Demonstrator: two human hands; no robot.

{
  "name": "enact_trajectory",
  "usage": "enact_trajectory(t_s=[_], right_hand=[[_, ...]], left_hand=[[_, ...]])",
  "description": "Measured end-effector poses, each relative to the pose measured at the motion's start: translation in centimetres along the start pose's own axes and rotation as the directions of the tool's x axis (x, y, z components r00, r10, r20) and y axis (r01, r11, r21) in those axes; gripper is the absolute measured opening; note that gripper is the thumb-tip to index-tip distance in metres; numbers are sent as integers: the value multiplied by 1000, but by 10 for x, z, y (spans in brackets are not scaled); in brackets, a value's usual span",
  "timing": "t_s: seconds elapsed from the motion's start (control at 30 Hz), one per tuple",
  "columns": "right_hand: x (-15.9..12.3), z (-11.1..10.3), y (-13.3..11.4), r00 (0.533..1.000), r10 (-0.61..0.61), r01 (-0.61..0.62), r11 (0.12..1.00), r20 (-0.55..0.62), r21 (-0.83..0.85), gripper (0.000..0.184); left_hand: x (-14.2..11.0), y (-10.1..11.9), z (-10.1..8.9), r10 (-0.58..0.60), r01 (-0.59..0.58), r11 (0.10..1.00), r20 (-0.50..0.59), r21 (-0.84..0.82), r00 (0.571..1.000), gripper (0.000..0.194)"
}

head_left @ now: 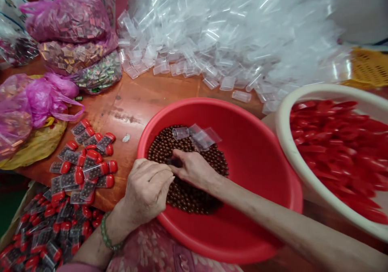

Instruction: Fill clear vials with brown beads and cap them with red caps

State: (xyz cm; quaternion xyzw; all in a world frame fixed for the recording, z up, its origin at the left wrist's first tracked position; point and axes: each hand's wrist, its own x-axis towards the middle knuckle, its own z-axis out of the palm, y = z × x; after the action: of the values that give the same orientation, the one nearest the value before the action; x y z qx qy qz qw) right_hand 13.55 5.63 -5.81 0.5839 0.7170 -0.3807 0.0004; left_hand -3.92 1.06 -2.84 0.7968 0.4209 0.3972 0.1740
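Note:
My left hand [150,187] is closed, fingers curled, over the left rim of a red basin [257,163]; whatever is in it is hidden. Inside the basin my right hand [194,169] grips what looks like a small clear container [176,163], dark with balls and blurred, its near end against my left fingers. Brown shiny balls [194,203] lie around and under the right hand. On top of these balls, just beyond that hand, rest several unfilled clear plastic containers [201,138].
Filled containers with red caps [91,167] lie at left, with more heaped below. A white basin [285,130] of red caps [339,154] stands at right. Clear containers [212,41] are piled behind. Pink bags [69,21] and a yellow basket [368,68] flank the pile.

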Motion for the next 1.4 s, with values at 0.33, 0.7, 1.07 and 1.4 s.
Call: enact_trajectory(t_s=[0.33,0.7,1.07,1.4], right_hand=[[-22,11,13,807,139,-472,735,573,486,19],[-35,-8,-4,819,41,-529,437,572,727,12],[-58,-14,-6,897,52,-404,497,439,768,19],[-86,-45,7,965,-247,221,947,86,231,17]], left_hand=[[3,10,-17,72,-87,996,396,20,915,23],[11,20,-11,-37,-53,988,548,148,836,17],[20,19,-11,48,57,972,431,-227,901,7],[24,28,-20,-66,300,886,546,-353,835,8]])
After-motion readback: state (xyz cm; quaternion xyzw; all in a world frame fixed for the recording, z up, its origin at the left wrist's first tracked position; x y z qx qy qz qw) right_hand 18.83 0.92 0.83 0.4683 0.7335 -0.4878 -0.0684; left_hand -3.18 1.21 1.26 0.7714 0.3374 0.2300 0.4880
